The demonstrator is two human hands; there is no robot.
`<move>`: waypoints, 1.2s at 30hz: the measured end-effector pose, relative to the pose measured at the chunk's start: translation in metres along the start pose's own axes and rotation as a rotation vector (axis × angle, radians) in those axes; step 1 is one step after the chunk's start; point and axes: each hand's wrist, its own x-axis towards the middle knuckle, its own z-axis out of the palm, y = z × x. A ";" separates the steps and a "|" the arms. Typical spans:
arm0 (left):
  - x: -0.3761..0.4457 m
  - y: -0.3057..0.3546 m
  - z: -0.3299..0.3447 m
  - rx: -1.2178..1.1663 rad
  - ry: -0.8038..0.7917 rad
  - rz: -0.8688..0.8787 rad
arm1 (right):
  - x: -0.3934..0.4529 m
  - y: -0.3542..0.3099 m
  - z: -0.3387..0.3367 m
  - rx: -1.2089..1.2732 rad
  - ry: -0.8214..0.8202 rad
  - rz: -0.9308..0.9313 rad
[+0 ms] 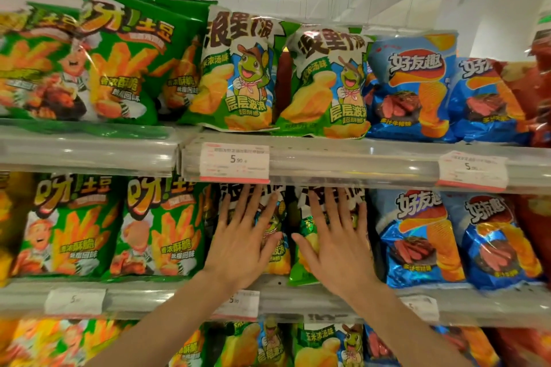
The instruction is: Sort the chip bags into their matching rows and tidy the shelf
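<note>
Both hands are flat against the middle shelf (298, 298), fingers straight and spread wide, holding nothing. The left hand (241, 244) presses on one green-and-white corn chip bag (275, 247) and the right hand (337, 244) presses on the corn chip bag (301, 259) just beside it; the two thumbs nearly meet between the bags. These two bags stand upright at the shelf's front edge, about midway along it, mostly hidden behind the hands: glossy green foil, black lettering on white at the top, yellow wavy chips below.

On the same shelf, toward its left end, two green fry-snack bags (71, 226) stand side by side, each with a cartoon chef and orange fries. Toward its right end stand two blue ridged-chip bags (417, 235), shiny and crinkled, with an orange chip stack and a meat picture.

The top shelf (343, 158) repeats the order: green fry-snack bags (119, 68) at the left, at least three, overlapping and leaning; two corn chip bags (238, 74) with a turtle-like cartoon in the middle; two blue bags (414, 83) at the right, with red bags (533, 92) past them at the shelf's end.

Two white price tags (234, 162) with red trim sit on the top shelf's front rail; three blurred price tags (74, 301) hang on the middle shelf's rail.
</note>
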 end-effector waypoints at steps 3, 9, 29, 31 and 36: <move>-0.001 -0.006 0.000 0.003 -0.001 0.014 | 0.001 -0.003 0.001 -0.013 -0.006 0.025; -0.001 -0.012 0.000 -0.016 0.010 0.030 | 0.002 -0.008 0.002 0.008 0.014 0.033; 0.060 0.211 -0.016 -0.698 -0.153 -0.045 | -0.037 0.240 -0.066 0.572 -0.096 0.078; 0.067 0.222 -0.013 -0.704 -0.222 -0.101 | -0.037 0.256 -0.061 0.588 -0.234 0.064; 0.087 0.225 -0.003 -0.727 -0.337 -0.203 | -0.027 0.268 -0.048 0.657 -0.474 -0.007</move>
